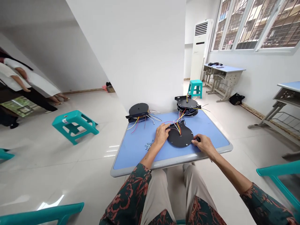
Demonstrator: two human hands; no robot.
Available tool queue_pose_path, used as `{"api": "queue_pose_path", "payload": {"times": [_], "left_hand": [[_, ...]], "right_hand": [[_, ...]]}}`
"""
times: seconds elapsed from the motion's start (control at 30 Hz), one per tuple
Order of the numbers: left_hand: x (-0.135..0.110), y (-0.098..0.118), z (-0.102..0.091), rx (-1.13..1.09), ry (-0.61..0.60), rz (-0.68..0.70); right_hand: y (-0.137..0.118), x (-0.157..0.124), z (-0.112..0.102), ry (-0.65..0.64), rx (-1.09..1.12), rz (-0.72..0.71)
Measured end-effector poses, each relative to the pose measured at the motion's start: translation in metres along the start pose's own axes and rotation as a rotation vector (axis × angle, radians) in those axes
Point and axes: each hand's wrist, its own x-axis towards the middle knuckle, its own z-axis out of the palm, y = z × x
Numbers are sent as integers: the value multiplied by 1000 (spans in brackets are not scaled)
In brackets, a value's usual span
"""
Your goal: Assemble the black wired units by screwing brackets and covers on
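A flat black round plate (180,139) with a bracket along its far left edge lies near the front of the blue table. Red, yellow and white wires come out of its middle, and small screws dot its rim. My left hand (162,133) is closed on the bracket side of the plate. At the right rim, the thumb of my right hand (204,144) touches the plate. That hand is closed around a black handle (198,139), which looks like a screwdriver's; most of it is hidden. Loose small screws (148,145) lie left of the plate.
Another black round unit (138,110) with loose wires sits at the table's back left. Stacked black discs (187,106) stand at the back right. A white wall (145,56) rises behind the table (131,156). A green stool (75,125) is on the floor, left; people stand beyond.
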Motion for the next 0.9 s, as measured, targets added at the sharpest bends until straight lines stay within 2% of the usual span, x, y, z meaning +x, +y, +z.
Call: {"api": "queue_pose_path", "payload": {"times": [0.17, 0.43, 0.6, 0.77, 0.9], "left_hand": [[-9, 1, -4, -7, 1, -18], [-41, 22, -17, 79, -61, -36], [-55, 31, -18, 198, -70, -63], [-62, 38, -13, 279, -54, -56], [-66, 44, -9, 340, -64, -58]], "right_hand": [[4, 17, -7, 59, 50, 14], [5, 42, -7, 68, 157, 71], [5, 19, -11, 88, 143, 71], [15, -17, -10, 98, 90, -102], [22, -24, -6, 79, 15, -164]]}}
